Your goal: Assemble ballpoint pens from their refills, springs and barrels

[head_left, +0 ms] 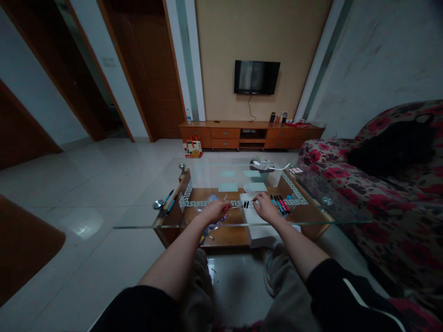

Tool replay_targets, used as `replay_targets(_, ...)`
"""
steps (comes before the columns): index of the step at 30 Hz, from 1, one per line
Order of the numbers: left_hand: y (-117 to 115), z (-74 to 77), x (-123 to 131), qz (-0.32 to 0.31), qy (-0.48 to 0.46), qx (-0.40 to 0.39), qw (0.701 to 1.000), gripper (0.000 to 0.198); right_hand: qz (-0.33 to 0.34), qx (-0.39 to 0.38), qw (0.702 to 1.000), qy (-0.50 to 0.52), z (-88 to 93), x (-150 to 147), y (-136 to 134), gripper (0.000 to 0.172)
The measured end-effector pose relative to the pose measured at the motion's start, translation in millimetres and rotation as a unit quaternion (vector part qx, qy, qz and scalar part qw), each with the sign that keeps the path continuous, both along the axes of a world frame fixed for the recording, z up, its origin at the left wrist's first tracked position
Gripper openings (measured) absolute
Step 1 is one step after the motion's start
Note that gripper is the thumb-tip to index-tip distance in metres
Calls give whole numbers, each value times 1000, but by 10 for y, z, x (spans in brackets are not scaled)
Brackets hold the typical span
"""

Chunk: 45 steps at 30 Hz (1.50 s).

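Observation:
Both my hands rest on a glass coffee table (138, 221). My left hand (215, 210) is closed in a loose fist around a thin pen-like thing (234, 207) pointing right. My right hand (265, 206) lies on a white sheet of paper (249, 204), fingers curled down onto it; what is under them I cannot make out. A row of coloured markers (281, 204) lies just right of my right hand. A clear plastic wrapper (207, 203) sits by my left hand.
Two pens (169, 201) lie at the table's left end. White clutter (265, 164) sits at the far end. A floral sofa (380, 193) runs along the right. A low wooden TV cabinet (249, 133) with a wall TV (256, 77) stands ahead; tiled floor lies to the left.

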<state>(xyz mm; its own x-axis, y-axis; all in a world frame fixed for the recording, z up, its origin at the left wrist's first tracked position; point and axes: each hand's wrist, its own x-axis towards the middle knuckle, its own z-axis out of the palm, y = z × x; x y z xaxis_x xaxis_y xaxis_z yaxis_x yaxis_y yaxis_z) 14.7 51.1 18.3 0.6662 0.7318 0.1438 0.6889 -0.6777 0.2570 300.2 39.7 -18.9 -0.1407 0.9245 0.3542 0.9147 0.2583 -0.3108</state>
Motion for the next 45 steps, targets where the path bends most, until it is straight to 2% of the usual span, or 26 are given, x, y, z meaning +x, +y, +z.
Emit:
replay_targets(3,0,5,0,3,-1,-4,1000,22,15,46,999,21,120,-69,-26,17)
replay_targets(7,-11,24,4,7,-2,-10,1000,25,74,89,992,46,271,-223,-121,17)
replay_targets(11,-32,48,15,9,-2,-16,1000,28,133,78,987,46,345,-371,-238,16)
replay_targets(14,-43,55,24,12,-1,-20,1000,29,149,51,987,36,366,-434,-292,15)
replay_targets(19,-40,62,30,12,-4,-22,1000,29,153,26,988,21,374,-458,-303,12)
replay_targets(33,-59,79,47,18,2,-15,1000,28,163,21,986,17,276,-372,-245,10)
replay_targets(45,19,-2,-58,124,45,-15,991,25,124,-41,991,28,258,-104,-182,12)
